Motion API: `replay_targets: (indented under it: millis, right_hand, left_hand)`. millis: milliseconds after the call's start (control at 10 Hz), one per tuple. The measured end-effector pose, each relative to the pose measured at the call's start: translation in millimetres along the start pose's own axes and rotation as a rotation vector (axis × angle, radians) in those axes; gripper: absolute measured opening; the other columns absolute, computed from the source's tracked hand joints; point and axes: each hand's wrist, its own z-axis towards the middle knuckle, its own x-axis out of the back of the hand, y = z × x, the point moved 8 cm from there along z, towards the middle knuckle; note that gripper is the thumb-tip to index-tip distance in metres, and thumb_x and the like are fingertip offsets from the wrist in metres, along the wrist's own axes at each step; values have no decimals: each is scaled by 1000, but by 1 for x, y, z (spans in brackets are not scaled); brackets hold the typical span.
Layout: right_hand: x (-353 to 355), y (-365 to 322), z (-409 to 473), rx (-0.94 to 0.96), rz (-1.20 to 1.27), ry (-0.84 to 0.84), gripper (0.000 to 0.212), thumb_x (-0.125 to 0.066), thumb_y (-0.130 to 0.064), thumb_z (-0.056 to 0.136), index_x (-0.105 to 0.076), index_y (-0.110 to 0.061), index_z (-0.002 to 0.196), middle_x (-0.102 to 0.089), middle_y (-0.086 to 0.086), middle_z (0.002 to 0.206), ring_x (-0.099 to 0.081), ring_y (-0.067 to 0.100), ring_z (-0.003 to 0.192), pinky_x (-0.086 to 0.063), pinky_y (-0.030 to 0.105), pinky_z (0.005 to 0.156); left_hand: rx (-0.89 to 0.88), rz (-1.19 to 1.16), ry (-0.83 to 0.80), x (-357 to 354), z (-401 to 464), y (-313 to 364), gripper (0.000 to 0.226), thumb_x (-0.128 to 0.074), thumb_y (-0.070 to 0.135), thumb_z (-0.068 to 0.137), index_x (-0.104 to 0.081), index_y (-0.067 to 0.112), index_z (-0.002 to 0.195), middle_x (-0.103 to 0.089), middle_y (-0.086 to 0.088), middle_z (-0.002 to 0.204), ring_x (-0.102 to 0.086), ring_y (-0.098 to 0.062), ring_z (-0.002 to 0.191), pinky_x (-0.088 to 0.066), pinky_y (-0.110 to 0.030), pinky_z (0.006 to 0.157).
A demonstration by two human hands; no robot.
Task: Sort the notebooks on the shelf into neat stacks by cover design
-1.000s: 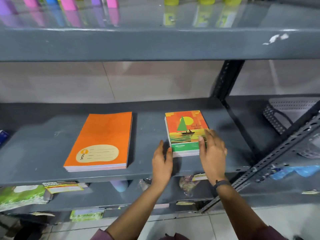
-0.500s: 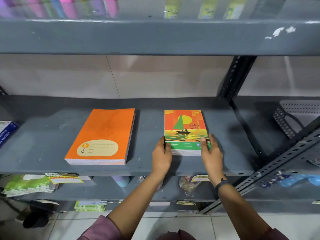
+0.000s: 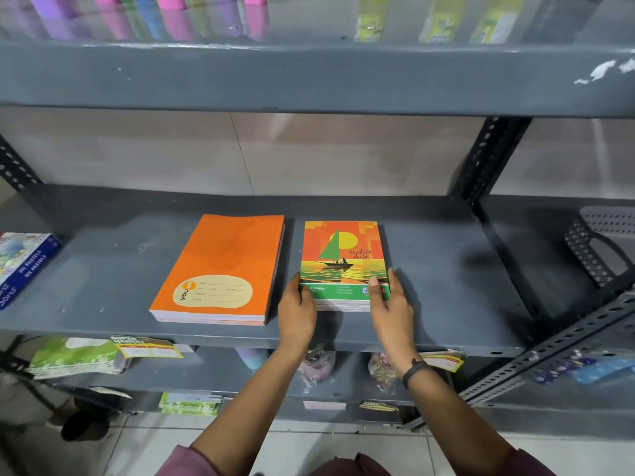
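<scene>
Two notebook stacks lie side by side on the grey middle shelf. The left one is a stack of plain orange notebooks with a cream label. The right one is a stack of sailboat-cover notebooks, orange and green. My left hand presses against the sailboat stack's near left corner, and my right hand clasps its near right corner with the thumb on the cover. Both stacks look squared up, with a narrow gap between them.
A blue box of oil pastels lies at the shelf's left end. A grey perforated basket sits on the neighbouring shelf to the right. The lower shelf holds green packets and price tags. Coloured bottles line the top shelf.
The sailboat stack has slid left, closer to the orange stack, and straightened. Both hands moved from beside and on top of it to gripping its near corners.
</scene>
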Motion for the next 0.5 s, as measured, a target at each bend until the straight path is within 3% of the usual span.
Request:
replay_targets:
  millis: [300,500]
  right_hand:
    - [0,0,-3,-10,-10,-32,50,-44,-30,97,-39,-7,141,-58,12,134,-55,30,122,-44,34,100]
    - [19,-15,-30,75,-66,158,48,-45,-23,97,-40,-3,141,-43,17,146,-36,30,137,-29,32,112]
  left_hand:
    - [-9,1,-15,2,-3,4,34,-32,4,92,-49,5,122,-59,-11,113,-51,-18,95,-34,-22,80]
    - [-154,86,12,18,-23,24,37,-36,4,92,-44,2,128,-56,-17,127,-49,-13,107,-28,-3,82]
